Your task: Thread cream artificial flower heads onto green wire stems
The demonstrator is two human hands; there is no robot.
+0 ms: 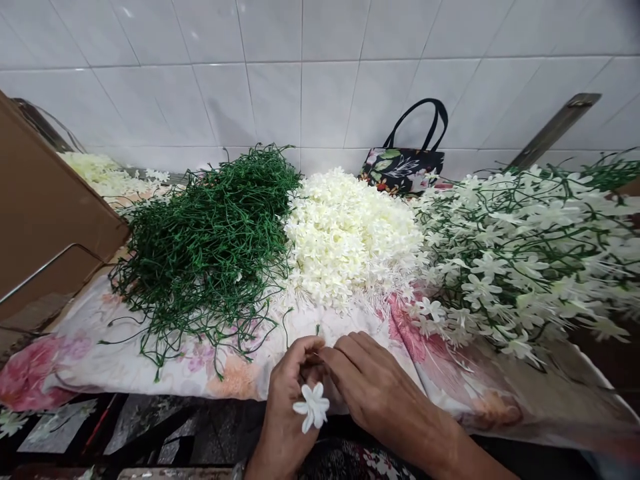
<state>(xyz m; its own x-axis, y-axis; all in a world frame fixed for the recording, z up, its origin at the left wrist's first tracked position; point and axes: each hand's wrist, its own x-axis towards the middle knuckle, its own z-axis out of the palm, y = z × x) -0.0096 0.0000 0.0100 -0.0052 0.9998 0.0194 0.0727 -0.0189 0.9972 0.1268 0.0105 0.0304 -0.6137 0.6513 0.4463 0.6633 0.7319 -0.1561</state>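
Note:
My left hand (293,393) is closed, with a white artificial flower (313,407) sticking out on the side toward me. The fingers of my right hand (377,387) are pinched together against my left fingertips; what they grip is hidden. A green stem tip (317,329) shows just beyond the meeting fingertips. Ahead of my hands lies a heap of loose white blossoms (350,233). To its left is a tangled pile of green plastic stems (215,233). White flowers on green stems (520,253) are piled at the right.
A floral cloth (190,373) covers the table. A cardboard box (50,207) stands at the left edge. Against the tiled wall (273,100) rests a black floral bag (405,167). A flat bar (555,130) leans behind the right pile.

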